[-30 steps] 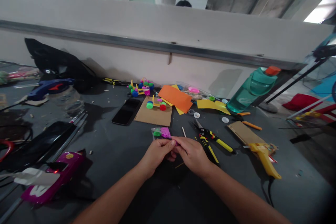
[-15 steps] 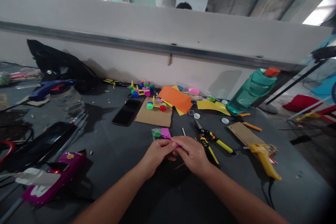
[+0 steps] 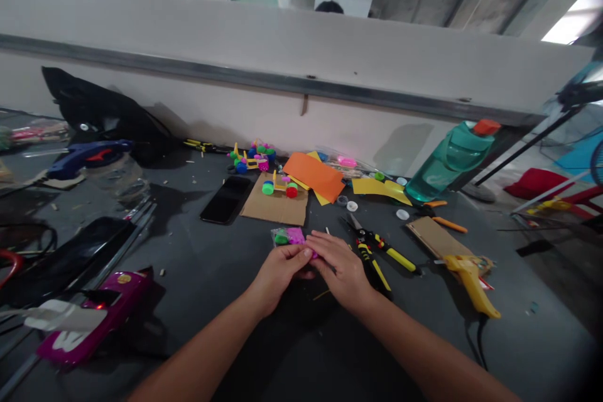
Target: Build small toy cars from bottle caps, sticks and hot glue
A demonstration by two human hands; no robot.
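Observation:
My left hand [image 3: 281,276] is closed, its thumb and fingers pinching a small pink piece [image 3: 314,254] whose shape is mostly hidden. My right hand [image 3: 342,268] meets it from the other side, with its fingers stretched over the top of the same piece and its thumb below. Just beyond the fingertips lies a clear packet [image 3: 277,233] with a green lump [image 3: 281,237] and a pink lump [image 3: 296,236] at it; I cannot tell whether the pink lump is inside. Pliers with yellow-black handles [image 3: 374,260] lie right of my right hand.
Behind are cardboard [image 3: 264,210] with a small wheeled toy [image 3: 280,187], a phone [image 3: 227,200], and orange paper [image 3: 316,177]. A yellow glue gun [image 3: 471,286] and a green bottle [image 3: 450,160] stand right. A purple power strip [image 3: 120,295] and blue glue gun [image 3: 92,159] lie left.
The fingers of my right hand have lifted and straightened over the pink piece, so more of it shows. My left hand keeps its pinch. The view has shifted slightly.

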